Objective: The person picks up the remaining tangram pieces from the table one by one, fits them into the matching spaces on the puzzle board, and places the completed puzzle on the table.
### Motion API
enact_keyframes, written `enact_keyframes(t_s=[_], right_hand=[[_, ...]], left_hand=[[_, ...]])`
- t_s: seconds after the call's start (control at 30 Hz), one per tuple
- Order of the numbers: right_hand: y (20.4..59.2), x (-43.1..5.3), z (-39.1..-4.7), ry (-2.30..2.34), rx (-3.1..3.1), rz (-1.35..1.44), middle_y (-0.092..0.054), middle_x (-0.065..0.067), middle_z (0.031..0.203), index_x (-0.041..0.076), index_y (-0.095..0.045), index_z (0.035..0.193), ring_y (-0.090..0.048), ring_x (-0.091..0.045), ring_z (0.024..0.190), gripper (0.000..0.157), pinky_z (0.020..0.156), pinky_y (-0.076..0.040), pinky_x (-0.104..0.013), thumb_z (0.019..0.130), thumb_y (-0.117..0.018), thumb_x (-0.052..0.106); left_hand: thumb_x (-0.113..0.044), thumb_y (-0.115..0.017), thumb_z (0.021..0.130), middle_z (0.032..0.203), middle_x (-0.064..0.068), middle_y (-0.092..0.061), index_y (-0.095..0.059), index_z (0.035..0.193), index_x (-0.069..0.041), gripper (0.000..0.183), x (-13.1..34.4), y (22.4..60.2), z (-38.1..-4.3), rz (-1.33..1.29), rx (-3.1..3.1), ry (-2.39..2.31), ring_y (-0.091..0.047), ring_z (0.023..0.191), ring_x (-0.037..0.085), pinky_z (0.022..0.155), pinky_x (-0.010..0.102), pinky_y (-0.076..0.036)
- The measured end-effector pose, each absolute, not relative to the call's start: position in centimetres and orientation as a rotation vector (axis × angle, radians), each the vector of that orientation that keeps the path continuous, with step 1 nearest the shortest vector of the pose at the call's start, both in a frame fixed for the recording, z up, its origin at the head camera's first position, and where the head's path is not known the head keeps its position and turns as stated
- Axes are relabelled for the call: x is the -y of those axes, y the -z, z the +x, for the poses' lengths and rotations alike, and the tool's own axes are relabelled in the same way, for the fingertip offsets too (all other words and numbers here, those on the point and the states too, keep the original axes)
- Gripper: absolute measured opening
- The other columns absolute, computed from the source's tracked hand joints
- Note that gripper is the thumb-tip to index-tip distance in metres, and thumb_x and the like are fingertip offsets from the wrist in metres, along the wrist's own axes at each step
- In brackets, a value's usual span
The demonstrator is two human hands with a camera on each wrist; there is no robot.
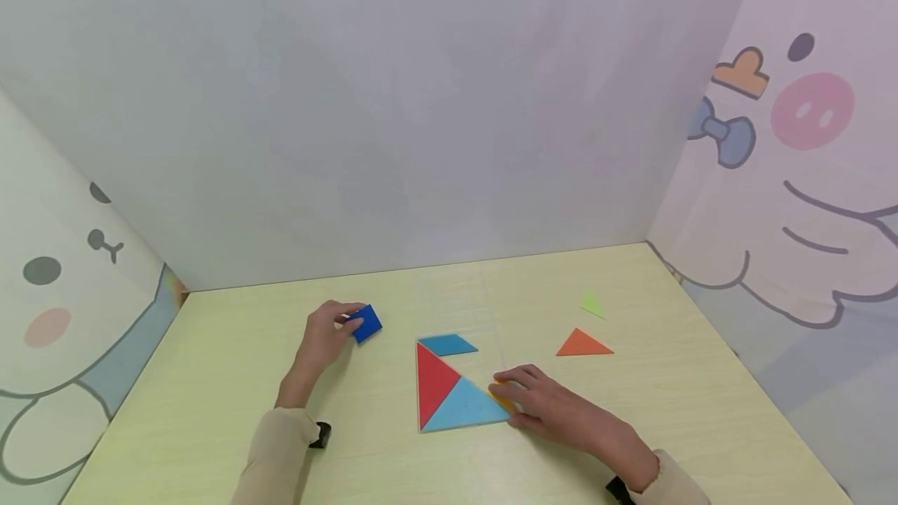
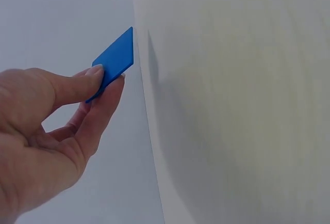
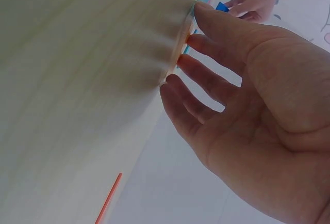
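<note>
Head view: left of the frame's middle, the left hand (image 1: 327, 333) pinches a dark blue square (image 1: 368, 324) by 1 end, thumb on its face, probably to leave the far corner free. Below the middle, the right hand (image 1: 550, 404) spreads relaxed fingers, their tips touching a yellow piece (image 1: 501, 397), seemingly to steady it against the light blue triangle (image 1: 466, 405). That triangle and the red triangle (image 1: 435, 384) meet along 1 edge, with a blue parallelogram (image 1: 449, 344) above, likely for a close fit. At right, 2 loose pieces, an orange triangle (image 1: 585, 344) and a green triangle (image 1: 592, 305), lie apart, perhaps to stay within reach.
</note>
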State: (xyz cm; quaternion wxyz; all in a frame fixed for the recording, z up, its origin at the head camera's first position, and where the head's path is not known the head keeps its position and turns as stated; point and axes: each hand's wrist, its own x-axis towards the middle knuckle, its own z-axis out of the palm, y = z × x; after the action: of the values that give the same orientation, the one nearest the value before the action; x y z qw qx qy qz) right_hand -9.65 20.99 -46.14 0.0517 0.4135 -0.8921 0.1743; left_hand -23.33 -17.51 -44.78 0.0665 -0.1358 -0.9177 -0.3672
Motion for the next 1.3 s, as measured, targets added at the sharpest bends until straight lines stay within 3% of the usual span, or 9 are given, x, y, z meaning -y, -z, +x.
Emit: enact_keyframes(t_s=[1.03,1.3], right_hand=[[46.0,-20.9,-9.8,-0.59,2.772,1.235,-0.057,-0.013,0.139,0.004,-0.06,0.139,-0.052,-0.03,0.125,0.046,0.096,-0.053,-0.035,0.096,-0.073,0.01],[45.9,-21.0,-9.8,-0.586,2.773,1.241,-0.057,-0.014,0.14,0.003,-0.06,0.139,-0.052,-0.031,0.124,0.046,0.096,-0.053,-0.035,0.096,-0.072,0.009]], left_hand=[[0.0,-0.073,0.093,0.106,0.011,-0.067,-0.076,0.121,-0.006,0.028,12.4,44.6,-22.2,-0.566,2.718,1.225,-0.068,0.097,0.026,0.077,0.032,-0.056],[0.0,-0.073,0.093,0.108,0.009,-0.068,-0.076,0.121,-0.009,0.029,11.2,44.7,-21.6,-0.598,2.712,1.252,-0.066,0.1,0.025,0.081,0.037,-0.058]])
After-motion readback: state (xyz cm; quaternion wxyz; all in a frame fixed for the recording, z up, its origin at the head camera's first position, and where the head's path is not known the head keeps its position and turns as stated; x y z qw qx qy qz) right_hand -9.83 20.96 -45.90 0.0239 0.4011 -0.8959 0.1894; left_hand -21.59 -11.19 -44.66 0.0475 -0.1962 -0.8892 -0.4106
